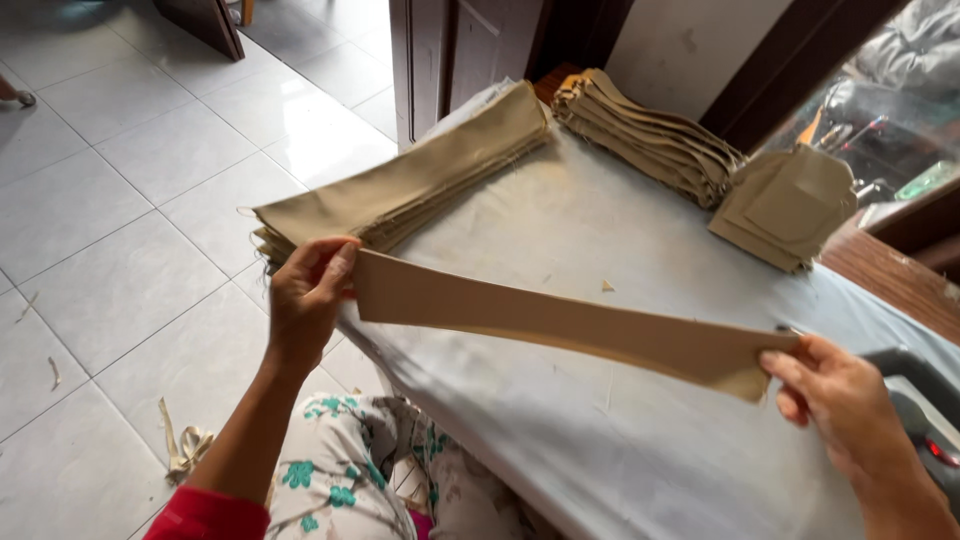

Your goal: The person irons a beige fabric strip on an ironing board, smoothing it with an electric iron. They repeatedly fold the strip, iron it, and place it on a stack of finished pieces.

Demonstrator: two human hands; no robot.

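A long tan fabric strip [560, 322] is stretched between my two hands above a table covered in pale grey cloth [600, 440]. My left hand [305, 300] pinches the strip's left end near the table's left edge. My right hand [835, 395] grips the right end, where the strip folds down slightly. Just beyond my left hand lies a long stack of similar tan strips [410, 180], running diagonally along the table's left side.
A second stack of folded tan fabric [645, 135] and a pile of pocket-shaped tan pieces [785, 205] sit at the table's far end. A dark machine part [925, 410] is at the right. Fabric scraps [180, 445] lie on the white tiled floor.
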